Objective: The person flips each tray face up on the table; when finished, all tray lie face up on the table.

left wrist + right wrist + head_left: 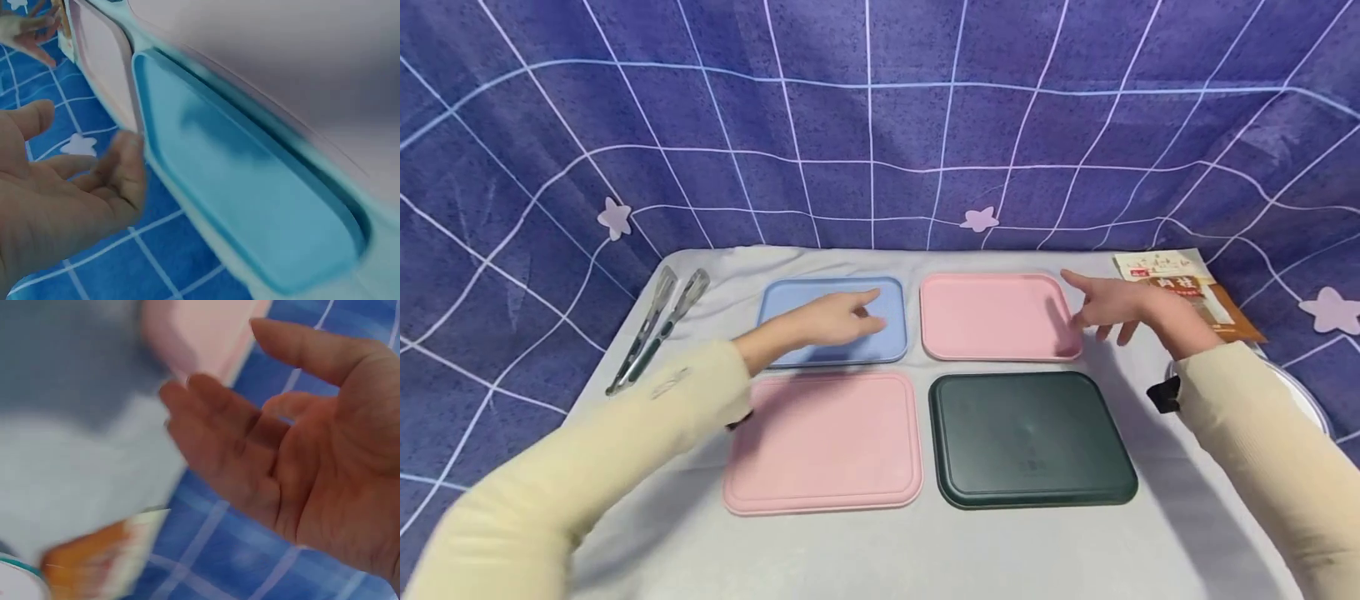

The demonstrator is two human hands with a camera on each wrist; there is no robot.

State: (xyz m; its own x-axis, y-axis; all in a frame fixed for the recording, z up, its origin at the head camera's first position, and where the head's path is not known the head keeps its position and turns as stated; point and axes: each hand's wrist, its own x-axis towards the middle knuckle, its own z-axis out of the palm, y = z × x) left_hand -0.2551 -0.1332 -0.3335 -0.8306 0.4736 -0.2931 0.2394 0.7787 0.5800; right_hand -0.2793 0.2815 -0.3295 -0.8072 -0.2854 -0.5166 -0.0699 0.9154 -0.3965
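My left hand (pixel 838 318) hovers over the blue tray (pixel 782 292), its fingers loosely bent around nothing. In the left wrist view the same hand (pixel 75 178) appears beside the blue tray (pixel 237 175). My right hand (pixel 1112 302) hangs over the right edge of the upper pink tray (pixel 992 317), fingers spread and loosely curved. The right wrist view shows that palm (pixel 325 456) with nothing in it. Nearer to me lie a larger pink tray (pixel 827 442) and a dark green tray (pixel 1030 437), side by side.
Two pairs of tongs (pixel 662 325) lie at the table's left edge. At the back right is a brown and cream packet (pixel 1202 296) with printed characters. A round white-rimmed item (pixel 1300 392) is partly hidden by my right sleeve. A blue grid-patterned curtain (pixel 880 125) hangs behind the table.
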